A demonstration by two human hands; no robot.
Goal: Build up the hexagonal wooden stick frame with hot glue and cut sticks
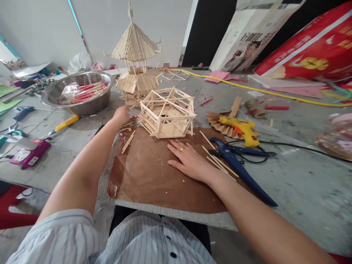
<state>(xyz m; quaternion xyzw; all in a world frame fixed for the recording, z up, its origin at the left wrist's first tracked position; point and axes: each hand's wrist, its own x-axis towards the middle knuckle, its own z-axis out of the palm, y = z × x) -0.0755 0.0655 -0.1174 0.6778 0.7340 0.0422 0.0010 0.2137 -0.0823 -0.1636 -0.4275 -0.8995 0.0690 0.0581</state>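
My left hand reaches forward to the left side of a hexagonal frame of wooden sticks; its fingers curl down among loose sticks and I cannot see what they hold. My right hand lies flat, fingers stretched out, on the brown paper-covered board just in front of the frame, holding nothing. A ring shows on one finger. Behind the frame stands a tall stick pagoda. Loose sticks lie on the board near both hands.
Blue cutters and a yellow glue gun lie to the right. A steel bowl with red-tipped sticks sits back left. A purple device lies left; a yellow cord and red banner lie at the back right.
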